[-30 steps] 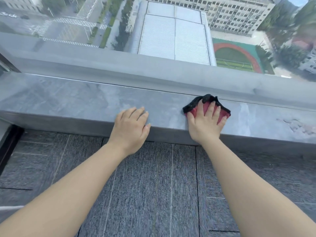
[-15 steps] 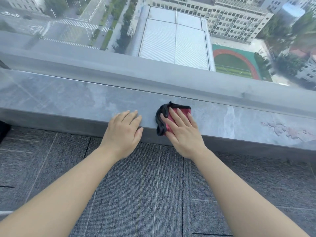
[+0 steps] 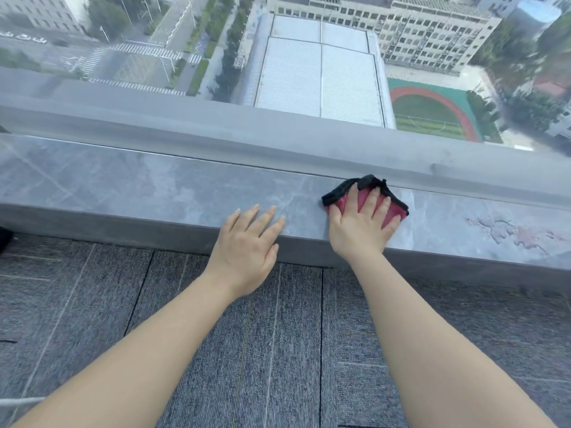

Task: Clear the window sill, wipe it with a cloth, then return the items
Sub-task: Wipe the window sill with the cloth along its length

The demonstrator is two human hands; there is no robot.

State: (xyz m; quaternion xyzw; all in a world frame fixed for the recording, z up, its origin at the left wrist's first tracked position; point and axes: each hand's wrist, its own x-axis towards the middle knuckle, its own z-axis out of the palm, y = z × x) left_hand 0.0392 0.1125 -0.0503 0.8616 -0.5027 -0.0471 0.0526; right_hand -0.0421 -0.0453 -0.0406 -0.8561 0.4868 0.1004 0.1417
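A grey marble window sill (image 3: 123, 186) runs across the view below the glass. A folded pink cloth with a black edge (image 3: 340, 193) lies on the sill, right of centre, near the window frame. My right hand (image 3: 361, 223) presses flat on top of it with the fingers spread. To its left, my left hand (image 3: 247, 245) rests palm down on the sill's front edge, fingers apart, holding nothing. No other items stand on the visible sill.
A pale stained patch (image 3: 509, 233) marks the sill at the right. The grey window frame (image 3: 278, 140) rises behind the sill, with glass above. Grey carpet tiles (image 3: 247, 350) cover the floor below. A dark object (image 3: 4, 239) shows at the left edge.
My right hand has slid the cloth to the right and back toward the window, after sweeping it left toward my left hand. The left hand stays on the sill edge.
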